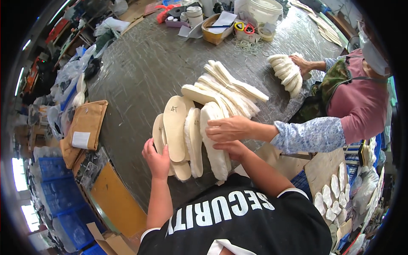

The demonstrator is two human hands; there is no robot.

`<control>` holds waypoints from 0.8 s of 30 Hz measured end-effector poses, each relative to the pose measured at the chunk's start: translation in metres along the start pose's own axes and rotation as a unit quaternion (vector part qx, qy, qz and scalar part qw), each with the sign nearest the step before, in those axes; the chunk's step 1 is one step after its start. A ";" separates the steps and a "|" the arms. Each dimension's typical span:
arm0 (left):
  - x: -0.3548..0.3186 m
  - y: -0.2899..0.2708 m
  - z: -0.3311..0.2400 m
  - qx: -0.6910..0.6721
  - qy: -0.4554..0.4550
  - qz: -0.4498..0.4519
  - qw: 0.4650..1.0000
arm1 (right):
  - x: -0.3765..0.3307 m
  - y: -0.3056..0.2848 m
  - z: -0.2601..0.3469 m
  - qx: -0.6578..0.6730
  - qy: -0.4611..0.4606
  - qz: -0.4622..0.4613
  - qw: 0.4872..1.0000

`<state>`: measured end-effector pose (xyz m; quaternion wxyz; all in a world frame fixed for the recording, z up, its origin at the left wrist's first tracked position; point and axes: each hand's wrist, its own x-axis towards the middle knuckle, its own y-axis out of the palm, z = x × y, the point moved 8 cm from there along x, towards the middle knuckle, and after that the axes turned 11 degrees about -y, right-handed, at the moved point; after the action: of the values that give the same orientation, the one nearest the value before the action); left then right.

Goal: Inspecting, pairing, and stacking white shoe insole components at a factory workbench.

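A row of cream insoles (174, 123), some fleece-lined, lies fanned between my hands on the table. My left hand (158, 160) is curled around the lower left edge of the row, its thumb against a flat insole. At the right end, my right hand (234, 149) grips the side of a white fleece insole (216, 159); some of its fingers are hidden. Just above it, a co-worker's hand (229, 128) touches the same insole. Beyond are tied bundles of insoles (229, 90). The co-worker's other hand (302, 64) holds another fleecy bundle (285, 72).
The dark table (131, 72) has a film-like sheen. At its far side are a cardboard box (216, 35), scissors (245, 28), rubber bands (248, 47) and a white bucket (265, 12). A brown package (90, 124) lies at the left edge. Blue crates (63, 191) stand lower left.
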<state>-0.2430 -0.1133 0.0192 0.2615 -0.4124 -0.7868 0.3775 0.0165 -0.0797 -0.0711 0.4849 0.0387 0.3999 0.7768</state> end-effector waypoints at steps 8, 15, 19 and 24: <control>-0.005 0.011 0.040 -0.004 -0.079 -0.040 0.996 | -0.016 0.009 0.039 -0.083 -0.112 0.046 0.989; -0.007 0.039 0.101 -0.226 -0.279 0.036 0.933 | -0.038 -0.031 0.108 -0.221 -0.291 -0.014 0.931; -0.004 0.067 0.120 -0.318 -0.260 0.130 0.902 | -0.043 -0.052 0.132 -0.179 -0.343 -0.130 0.913; -0.002 0.062 0.110 -0.380 -0.285 0.206 0.856 | -0.052 -0.061 0.188 -0.031 -0.416 -0.148 0.897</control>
<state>-0.2933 -0.1334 -0.0942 -0.2346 -0.5063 -0.8064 0.1958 0.1720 0.0018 0.0328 0.7176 0.2833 0.1384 0.6210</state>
